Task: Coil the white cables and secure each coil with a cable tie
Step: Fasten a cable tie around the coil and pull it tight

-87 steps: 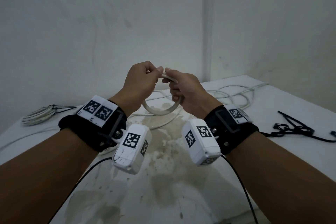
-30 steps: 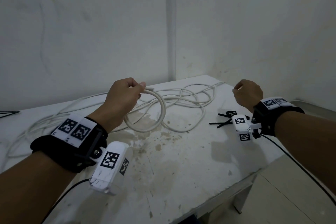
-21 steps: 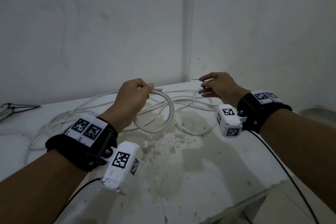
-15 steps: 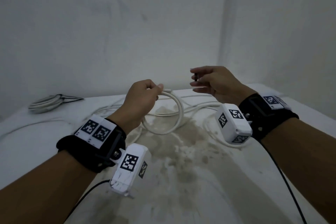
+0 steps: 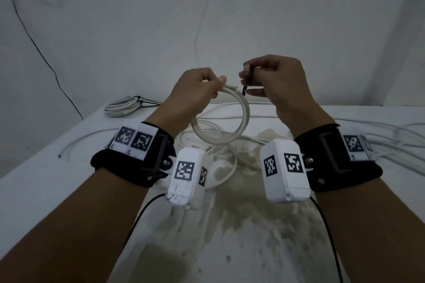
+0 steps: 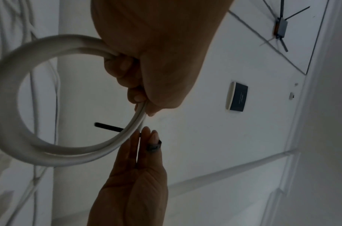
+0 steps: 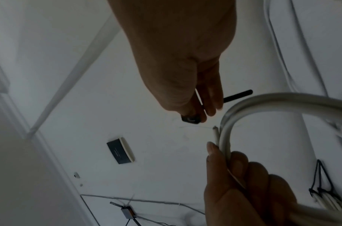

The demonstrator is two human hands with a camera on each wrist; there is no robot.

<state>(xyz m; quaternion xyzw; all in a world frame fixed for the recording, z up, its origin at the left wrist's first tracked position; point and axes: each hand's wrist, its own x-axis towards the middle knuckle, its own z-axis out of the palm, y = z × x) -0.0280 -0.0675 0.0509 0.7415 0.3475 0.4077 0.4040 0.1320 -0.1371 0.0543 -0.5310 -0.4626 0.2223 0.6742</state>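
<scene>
My left hand point(image 5: 212, 86) grips a small coil of white cable point(image 5: 245, 114) above the table, the cut cable end poking out by the thumb. My right hand point(image 5: 264, 76) pinches a black cable tie point(image 5: 247, 82) between thumb and fingers, just right of the coil's top. In the left wrist view the tie point(image 6: 110, 127) passes behind the coil point(image 6: 60, 156) and its tip shows inside the ring. The right wrist view shows the tie point(image 7: 238, 96) beside the coil point(image 7: 272, 102), with the tie's head under the fingertips.
A coil bound with ties point(image 5: 122, 105) lies at the back left of the stained white table point(image 5: 230, 236). Loose white cables point(image 5: 379, 135) spread over the right side and trail under the held coil. White walls stand close behind, with a thin black wire point(image 5: 34, 37).
My right hand let go of the coil, reached to the black ties at the table's right, and came back beside the coil pinching one. My left hand kept hold of the coil.
</scene>
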